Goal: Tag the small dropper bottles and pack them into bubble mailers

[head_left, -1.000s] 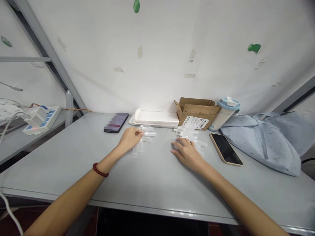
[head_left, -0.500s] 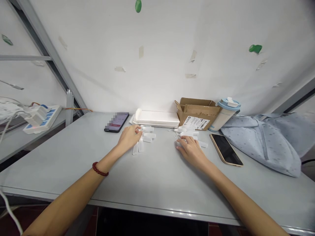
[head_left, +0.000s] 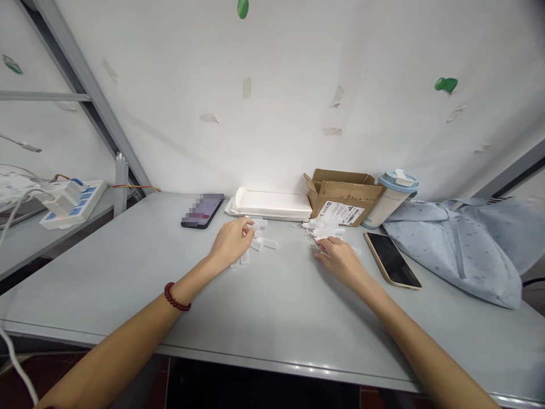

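My left hand [head_left: 232, 242], with a red bead bracelet on its wrist, rests on the grey table [head_left: 128, 284] over a small heap of translucent white plastic pieces [head_left: 261, 241]; its fingers are curled and touch one of them. My right hand [head_left: 338, 258] lies at the near edge of a second heap of small white plastic pieces [head_left: 323, 230], fingers bent down onto them. What the fingertips of either hand pinch is too small to make out.
Against the wall stand a white foam tray stack [head_left: 272, 204], an open cardboard box [head_left: 343, 196] and a blue-lidded cup [head_left: 392, 196]. A dark phone [head_left: 202, 210] lies far left, another phone [head_left: 392, 259] right, beside a blue cloth bag [head_left: 464, 244]. A power strip [head_left: 74, 204] sits left.
My right hand has moved away from me, up to the right-hand heap. My left hand has shifted slightly right over its heap, and some pieces there have moved.
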`<state>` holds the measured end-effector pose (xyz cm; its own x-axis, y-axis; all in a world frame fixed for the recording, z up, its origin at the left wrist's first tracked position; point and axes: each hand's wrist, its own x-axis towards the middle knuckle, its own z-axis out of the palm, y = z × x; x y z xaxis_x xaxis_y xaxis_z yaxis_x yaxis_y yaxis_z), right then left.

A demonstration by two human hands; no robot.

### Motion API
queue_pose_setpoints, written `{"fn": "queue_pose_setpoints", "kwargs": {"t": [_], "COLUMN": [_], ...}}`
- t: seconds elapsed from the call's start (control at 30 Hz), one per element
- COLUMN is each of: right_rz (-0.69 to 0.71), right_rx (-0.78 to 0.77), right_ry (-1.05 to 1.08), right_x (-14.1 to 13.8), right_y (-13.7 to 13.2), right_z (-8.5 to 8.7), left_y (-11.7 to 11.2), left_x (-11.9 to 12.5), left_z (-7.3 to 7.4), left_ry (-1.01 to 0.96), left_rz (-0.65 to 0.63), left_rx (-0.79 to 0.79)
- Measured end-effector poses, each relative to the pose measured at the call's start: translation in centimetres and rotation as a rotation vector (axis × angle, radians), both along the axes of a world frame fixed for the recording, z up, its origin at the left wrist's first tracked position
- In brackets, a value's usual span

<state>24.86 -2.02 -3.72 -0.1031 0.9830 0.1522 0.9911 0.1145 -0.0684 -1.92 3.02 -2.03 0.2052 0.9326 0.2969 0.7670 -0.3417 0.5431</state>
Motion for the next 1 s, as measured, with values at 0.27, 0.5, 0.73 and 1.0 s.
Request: {"fn": "queue_pose_setpoints", "kwargs": {"t": [0.27, 0.5, 0.73, 1.0], "right_rz": [-0.143, -0.111, 0.079, 0.193], "right_rx": [-0.075, -0.201, -0.116, -0.217], "right_ry": [-0.149, -0.043, 0.266, 0.802], "right_x": [-0.9, -1.2, -1.6, -2.7], "right_y": [-1.3, -1.7, -2.1, -3.2], "right_z": [2.1, 2.5, 1.9, 3.3], "left_y": [-0.3, -0.5, -1.7, -3.3], "left_x": [0.2, 0.4, 1.3, 2.4], "left_z": [0.1, 0.1, 0.3, 0.6], "left_ry": [-0.021, -0.010, -0.109, -0.328], "left_rz": [-0.015, -0.034, -0.109, -0.437], "left_rx": [0.010, -0.010, -0.108, -0.478]}}
